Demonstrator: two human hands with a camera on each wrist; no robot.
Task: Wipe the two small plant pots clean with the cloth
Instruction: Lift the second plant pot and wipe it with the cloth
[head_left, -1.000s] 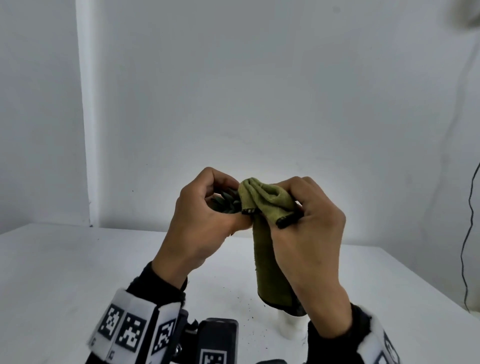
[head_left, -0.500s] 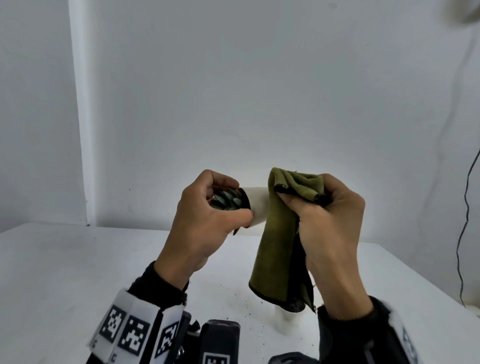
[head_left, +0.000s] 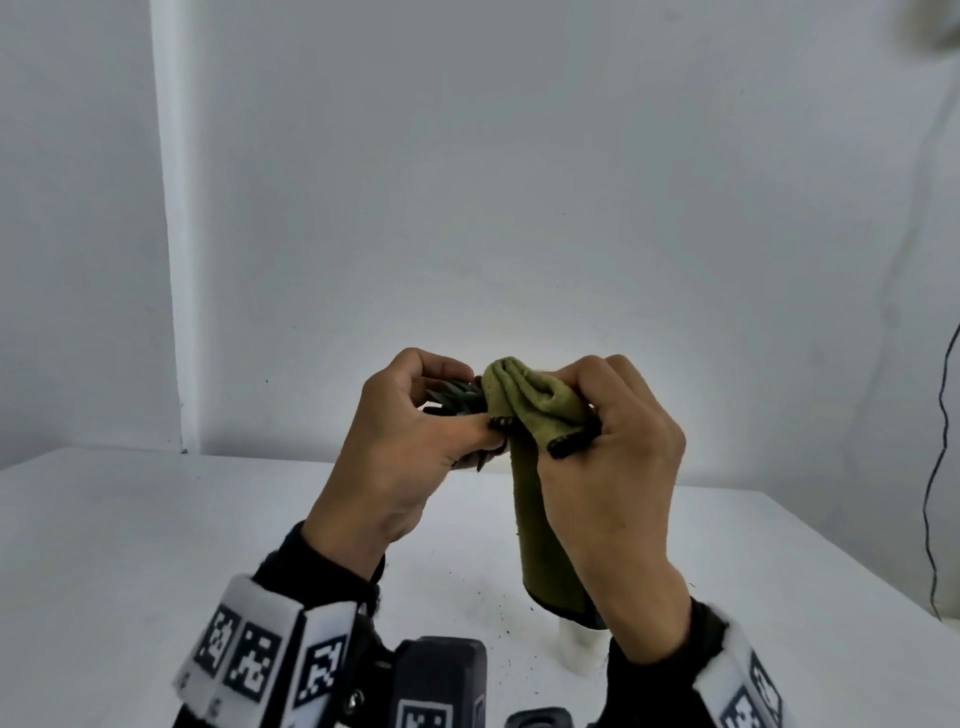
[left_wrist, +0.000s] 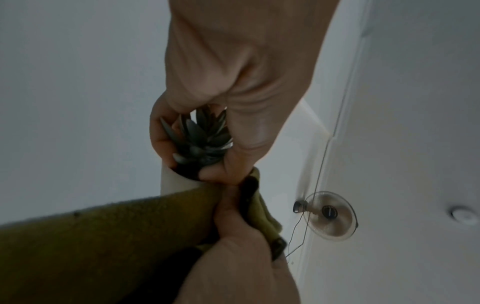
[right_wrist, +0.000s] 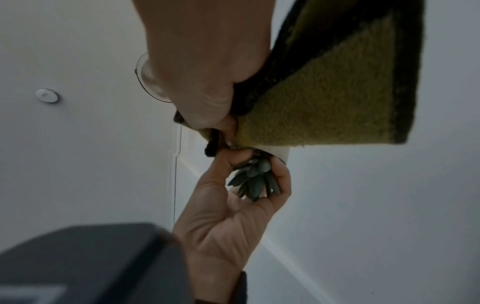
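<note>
My left hand (head_left: 415, 441) holds a small white plant pot (left_wrist: 176, 183) up in the air, tipped sideways, fingers curled round its rim and its grey-green succulent (left_wrist: 200, 139). My right hand (head_left: 613, 457) grips an olive-green cloth (head_left: 535, 405) with a dark edge, wrapped over the pot's body so that only a strip of white near the rim (right_wrist: 281, 153) shows. The cloth's loose end (head_left: 550, 561) hangs down. The second white pot (head_left: 579, 647) stands on the table (head_left: 130, 545), partly hidden behind the hanging cloth and my right wrist.
Dark specks of soil (head_left: 483, 608) lie scattered on the white table near the standing pot. A black cable (head_left: 935, 493) hangs down the wall at the right. A wall fan (left_wrist: 330, 216) shows in the left wrist view.
Half a second ago the cloth was drawn back to the right, baring the pot's white side. My right hand has since slid it left over the pot again, up to my left hand.
</note>
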